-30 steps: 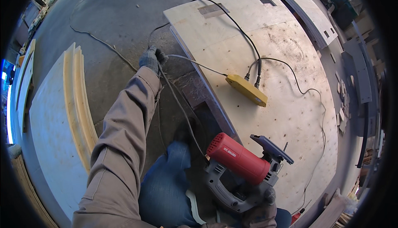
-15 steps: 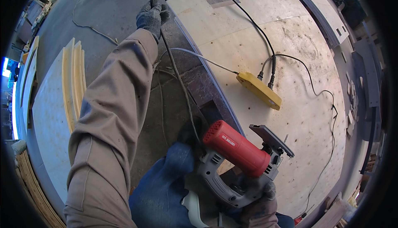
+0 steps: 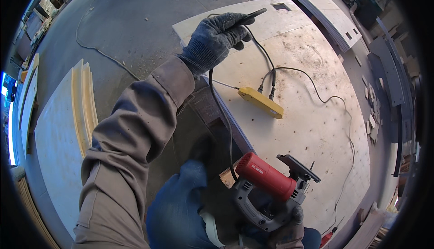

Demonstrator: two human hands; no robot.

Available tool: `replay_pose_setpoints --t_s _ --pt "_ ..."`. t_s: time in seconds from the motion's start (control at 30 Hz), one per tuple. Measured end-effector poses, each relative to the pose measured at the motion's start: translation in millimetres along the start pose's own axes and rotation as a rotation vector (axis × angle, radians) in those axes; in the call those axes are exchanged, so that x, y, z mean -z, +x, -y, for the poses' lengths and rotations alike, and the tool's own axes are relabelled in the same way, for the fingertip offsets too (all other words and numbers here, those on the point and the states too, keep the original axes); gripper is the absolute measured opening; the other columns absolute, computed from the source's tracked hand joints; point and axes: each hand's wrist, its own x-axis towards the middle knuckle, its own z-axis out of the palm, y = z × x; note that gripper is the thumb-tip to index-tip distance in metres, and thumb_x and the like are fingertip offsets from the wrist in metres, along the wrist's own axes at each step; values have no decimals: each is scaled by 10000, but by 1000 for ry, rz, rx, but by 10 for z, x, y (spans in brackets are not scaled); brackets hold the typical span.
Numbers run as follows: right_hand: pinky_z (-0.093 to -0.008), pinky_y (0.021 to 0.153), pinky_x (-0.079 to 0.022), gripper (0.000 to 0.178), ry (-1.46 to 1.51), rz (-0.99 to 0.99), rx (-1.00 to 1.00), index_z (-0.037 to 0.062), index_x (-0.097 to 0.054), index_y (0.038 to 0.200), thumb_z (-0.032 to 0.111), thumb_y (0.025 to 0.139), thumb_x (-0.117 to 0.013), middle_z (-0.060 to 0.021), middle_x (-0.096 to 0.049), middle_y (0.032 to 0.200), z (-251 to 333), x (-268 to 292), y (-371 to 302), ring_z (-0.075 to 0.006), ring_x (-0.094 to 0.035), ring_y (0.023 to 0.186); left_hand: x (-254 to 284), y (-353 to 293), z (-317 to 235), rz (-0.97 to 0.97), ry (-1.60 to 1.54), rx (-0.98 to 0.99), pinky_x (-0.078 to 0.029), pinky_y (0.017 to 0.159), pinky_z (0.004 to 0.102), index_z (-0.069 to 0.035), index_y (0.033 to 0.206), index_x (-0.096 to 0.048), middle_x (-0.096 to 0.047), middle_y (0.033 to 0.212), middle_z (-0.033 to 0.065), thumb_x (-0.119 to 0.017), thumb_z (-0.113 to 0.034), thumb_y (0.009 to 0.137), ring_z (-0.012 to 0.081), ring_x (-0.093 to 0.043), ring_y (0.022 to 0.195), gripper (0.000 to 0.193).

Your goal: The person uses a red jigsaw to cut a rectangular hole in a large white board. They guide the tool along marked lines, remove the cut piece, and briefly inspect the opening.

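Note:
My left hand (image 3: 216, 37), in a grey knit glove, is closed on a black power cord (image 3: 211, 79) over the far left corner of a plywood sheet (image 3: 312, 140). A stub of the cord sticks out past the fingertips, and the rest hangs down to the jigsaw. The jigsaw (image 3: 266, 176) has a red motor body and a grey loop handle. Low in front of me, my gloved right hand (image 3: 293, 219) grips its handle, the fingers partly hidden. The saw's base plate and thin blade (image 3: 312, 165) face upward to the right.
A yellow power strip (image 3: 260, 102) with plugged-in black cords lies on the plywood. Stacked panels (image 3: 81, 109) stand at the left, more sheets (image 3: 325, 16) at the far right. Wood scraps (image 3: 373, 118) litter the floor on the right. My leg (image 3: 176, 199) is beside the sheet.
My left hand has moved right and nearer, from beside the sheet to over its corner, pulling the cord along. The jigsaw has shifted slightly down and right in my right hand.

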Motion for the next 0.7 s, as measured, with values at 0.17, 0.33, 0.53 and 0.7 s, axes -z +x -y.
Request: replay_pose_setpoints --t_s 0.17,0.33,0.53,0.7 --pt "-478 975 -561 870 19 -31 150 42 -391 1534 582 906 -658 -182 -594 1350 150 279 -794 -325 -634 1153 -159 -328 -1181 -178 -234 -1 -621 772 327 -37 1335 -655 -753 1037 108 -601 -97 1045 174 -716 817 301" --pt "-467 950 -563 851 180 59 302 46 -412 1520 596 914 -646 -172 -614 1301 115 536 -1547 -313 -642 1112 128 -559 -2310 -220 -421 -123 -643 773 361 -40 1273 -684 -753 1074 126 -620 -78 1024 193 -731 831 260" --pt "-493 1008 -511 764 302 160 429 52 -450 1486 530 920 -638 -154 -624 1249 -30 1207 -2515 -303 -623 1125 -5 -597 -3393 23 -536 -116 -617 905 412 8 1168 -697 -746 967 109 -631 -102 1015 210 -727 890 199" --pt "-402 965 -525 757 339 366 566 56 -460 1474 606 966 -569 -125 -624 1232 -318 1744 -2738 -259 -617 1110 -75 -759 -4365 133 -462 -151 -596 951 408 9 1141 -705 -746 1020 118 -649 -124 1014 213 -718 938 192"
